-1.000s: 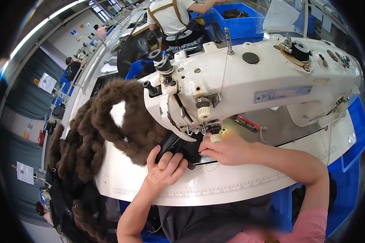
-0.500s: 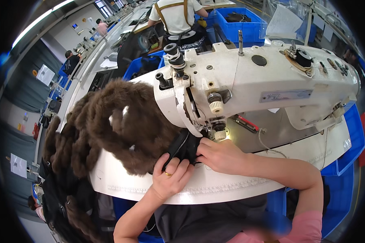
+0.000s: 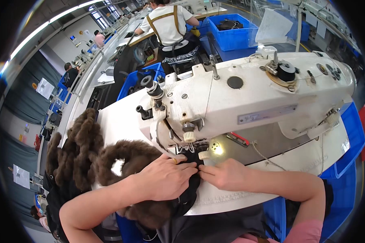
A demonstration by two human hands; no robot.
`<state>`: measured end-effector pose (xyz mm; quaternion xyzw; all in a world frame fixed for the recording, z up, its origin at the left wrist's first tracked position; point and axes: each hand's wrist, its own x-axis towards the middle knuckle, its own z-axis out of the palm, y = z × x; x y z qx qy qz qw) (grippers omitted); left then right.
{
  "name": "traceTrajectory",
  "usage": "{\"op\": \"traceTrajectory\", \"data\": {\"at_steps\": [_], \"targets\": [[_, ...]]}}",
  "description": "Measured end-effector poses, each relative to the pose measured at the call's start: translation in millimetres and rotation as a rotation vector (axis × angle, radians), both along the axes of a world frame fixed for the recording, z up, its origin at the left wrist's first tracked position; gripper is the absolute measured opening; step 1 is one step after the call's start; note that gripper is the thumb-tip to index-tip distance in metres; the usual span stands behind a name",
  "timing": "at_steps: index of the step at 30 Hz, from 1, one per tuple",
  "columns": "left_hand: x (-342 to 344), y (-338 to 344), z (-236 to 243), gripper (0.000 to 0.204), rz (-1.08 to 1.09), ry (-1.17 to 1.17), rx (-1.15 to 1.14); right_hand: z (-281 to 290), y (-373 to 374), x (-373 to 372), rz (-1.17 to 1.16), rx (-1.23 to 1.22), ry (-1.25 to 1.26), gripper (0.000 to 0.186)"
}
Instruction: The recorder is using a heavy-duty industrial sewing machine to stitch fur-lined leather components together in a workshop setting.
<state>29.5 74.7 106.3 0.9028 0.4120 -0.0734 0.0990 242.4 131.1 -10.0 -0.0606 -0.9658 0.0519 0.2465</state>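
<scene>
At the white sewing machine (image 3: pixel 227 103), black fabric (image 3: pixel 194 191) with fluffy brown fur trim (image 3: pixel 127 156) lies under the presser foot area and drops over the table's front edge. My left hand (image 3: pixel 164 178), with a ring on one finger, reaches across the fur and grips the fabric just in front of the needle. Close beside it, my right hand (image 3: pixel 221 174) pinches the fabric's right edge with thumb and bent fingers. The fingertips of both hands nearly meet. The needle tip is hard to make out behind the machine head.
A red-handled tool (image 3: pixel 239 139) and a cord (image 3: pixel 265 156) lie on the machine bed. More brown fur pieces (image 3: pixel 83 150) are heaped at the left. Blue bins (image 3: pixel 231 36) stand behind and at the right. A co-worker (image 3: pixel 168 26) sits ahead, facing away.
The fur piece has swung down and toward me, partly over the front edge. My left hand has turned and moved up over it to the needle. The zipper no longer shows.
</scene>
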Motion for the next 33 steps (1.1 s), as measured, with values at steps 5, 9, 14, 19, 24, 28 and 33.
{"op": "traceTrajectory", "data": {"at_steps": [5,9,14,19,24,28,33], "targets": [[-2.1,-10.0,0.4,0.035,0.089,-0.030,-0.050,9.9,-9.2,3.8,-0.010,0.011,-0.071,0.041],[-3.4,-11.3,0.0,0.035,0.053,-0.089,-0.001,8.5,-7.3,4.2,-0.061,-0.033,-0.015,0.038],[-1.9,-9.4,0.1,0.034,0.045,-0.147,-0.005,10.6,-6.4,3.2,-0.093,-0.128,0.038,0.033],[2.0,-8.3,0.8,0.031,0.056,-0.147,0.021,1.4,-6.9,7.2,-0.103,-0.235,0.144,0.024],[1.4,-9.6,0.8,0.030,0.082,-0.155,0.010,3.9,-8.0,5.8,-0.146,-0.269,0.170,0.021],[0.4,-9.2,0.9,0.031,0.069,-0.136,0.025,1.8,-6.4,3.6,-0.076,-0.238,0.200,0.026],[-1.1,-6.8,1.6,0.023,0.088,-0.173,0.059,6.6,-8.8,3.9,0.048,-0.116,0.139,0.036]]}}
